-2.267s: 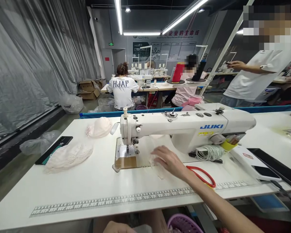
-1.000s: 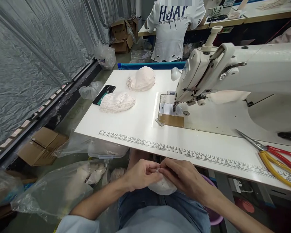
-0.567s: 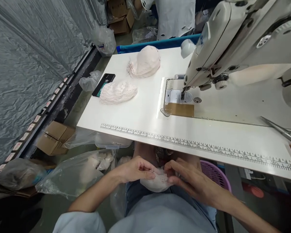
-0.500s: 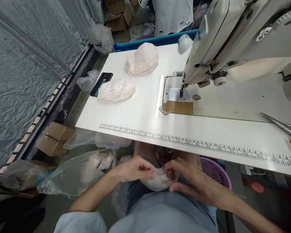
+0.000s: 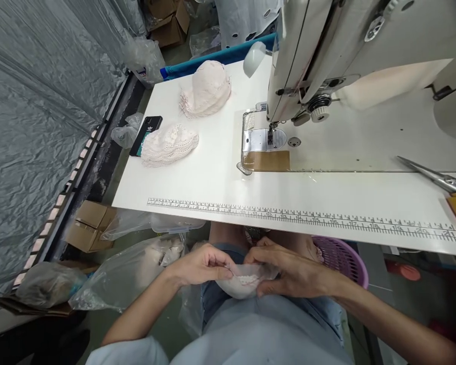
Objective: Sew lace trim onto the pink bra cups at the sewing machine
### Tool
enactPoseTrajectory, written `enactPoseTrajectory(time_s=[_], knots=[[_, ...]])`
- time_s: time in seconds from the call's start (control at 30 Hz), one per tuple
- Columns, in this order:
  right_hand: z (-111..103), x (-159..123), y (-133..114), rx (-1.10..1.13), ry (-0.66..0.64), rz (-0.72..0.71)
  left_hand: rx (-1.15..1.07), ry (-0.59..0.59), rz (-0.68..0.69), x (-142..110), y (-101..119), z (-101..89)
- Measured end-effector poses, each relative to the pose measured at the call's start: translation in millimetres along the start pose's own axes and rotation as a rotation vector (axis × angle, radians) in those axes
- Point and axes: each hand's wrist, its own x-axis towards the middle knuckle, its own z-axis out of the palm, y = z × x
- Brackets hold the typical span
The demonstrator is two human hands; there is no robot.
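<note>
Both hands are in my lap, below the front edge of the white sewing table [image 5: 220, 192]. My left hand [image 5: 199, 264] pinches the left edge of a pale lace-trimmed bra cup [image 5: 243, 285]. Closed round its right side is my right hand [image 5: 292, 271], thumb on top. The cup rests over my jeans. On the table stands the white sewing machine [image 5: 345, 45], its needle and presser foot [image 5: 269, 137] over the metal plate.
Two stacks of pale lace cups [image 5: 207, 94] [image 5: 169, 144] lie at the table's left, a black phone [image 5: 146, 133] beside them. Scissors [image 5: 437, 180] lie at the right edge. A purple basket [image 5: 342, 256] sits under the table; plastic bags [image 5: 125, 274] and cardboard boxes [image 5: 89, 225] are on the floor left.
My right hand left the machine bed and both hands came down to my lap with a cup. Over the last second my view tilted down and the fingers shifted along the cup's edge.
</note>
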Motion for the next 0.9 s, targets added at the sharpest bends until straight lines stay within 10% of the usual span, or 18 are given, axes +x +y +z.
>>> enactPoseTrajectory(time_s=[0.5,0.9], knots=[[-3,2,-4,-0.046,0.023,-0.006,0.349,0.065,0.039,13,21,7.7],[-5,-7,-1,-0.133,0.083,0.059,0.006,0.138,-0.066,16,-3,0.1]])
